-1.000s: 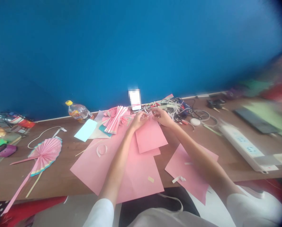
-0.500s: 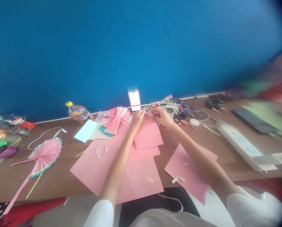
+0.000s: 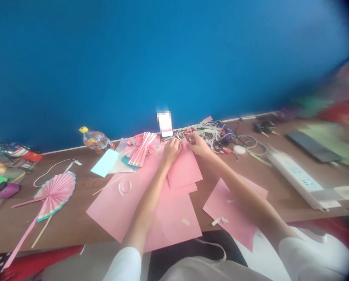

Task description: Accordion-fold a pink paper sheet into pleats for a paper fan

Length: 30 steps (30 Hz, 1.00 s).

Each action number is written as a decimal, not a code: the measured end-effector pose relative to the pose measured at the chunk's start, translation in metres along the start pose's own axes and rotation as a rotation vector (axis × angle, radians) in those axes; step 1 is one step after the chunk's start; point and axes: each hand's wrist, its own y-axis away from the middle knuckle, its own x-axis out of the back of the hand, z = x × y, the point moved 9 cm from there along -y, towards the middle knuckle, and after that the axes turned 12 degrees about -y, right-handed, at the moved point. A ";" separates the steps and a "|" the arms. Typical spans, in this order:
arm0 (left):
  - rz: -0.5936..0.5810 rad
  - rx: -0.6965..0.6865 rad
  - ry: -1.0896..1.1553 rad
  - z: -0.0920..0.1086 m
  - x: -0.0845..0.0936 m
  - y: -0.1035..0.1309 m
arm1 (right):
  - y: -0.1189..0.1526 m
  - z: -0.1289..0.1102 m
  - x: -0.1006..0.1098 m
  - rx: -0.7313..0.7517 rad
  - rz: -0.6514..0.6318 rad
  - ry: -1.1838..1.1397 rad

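At the far middle of the table, my left hand (image 3: 172, 151) has its fingers closed on the top edge of a pink sheet of paper (image 3: 186, 168). My right hand (image 3: 198, 143) pinches the same far edge a little to the right. The sheet slopes down toward me over larger pink paper (image 3: 174, 218). Just left of my left hand lies a pleated pink paper piece (image 3: 142, 148). A phone (image 3: 165, 124) with a bright screen leans on the wall behind my hands.
A pink paper fan (image 3: 55, 193) lies at left, a light blue sheet (image 3: 105, 162) and plastic bottle (image 3: 96, 139) nearer the middle. Tangled cables (image 3: 217, 134), a white power strip (image 3: 303, 181), a dark flat device (image 3: 313, 146) and another pink sheet (image 3: 231, 210) occupy the right.
Both hands stay at the sheet's far edge, with only slight shifts of the fingers. The whole view has shifted a little.
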 end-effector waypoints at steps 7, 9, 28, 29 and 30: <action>-0.010 0.030 -0.050 0.000 -0.007 0.002 | -0.002 0.002 0.005 0.061 0.079 0.199; -0.054 0.061 -0.078 -0.001 -0.010 0.003 | -0.003 -0.001 0.005 0.099 0.081 0.266; -0.337 0.069 0.156 0.001 -0.036 0.010 | 0.016 -0.030 -0.032 0.520 -0.041 0.888; -0.344 0.072 0.177 0.002 -0.036 0.011 | 0.016 -0.028 -0.034 0.531 -0.059 0.892; -0.351 0.079 0.195 0.001 -0.037 0.012 | 0.015 -0.027 -0.035 0.540 -0.075 0.901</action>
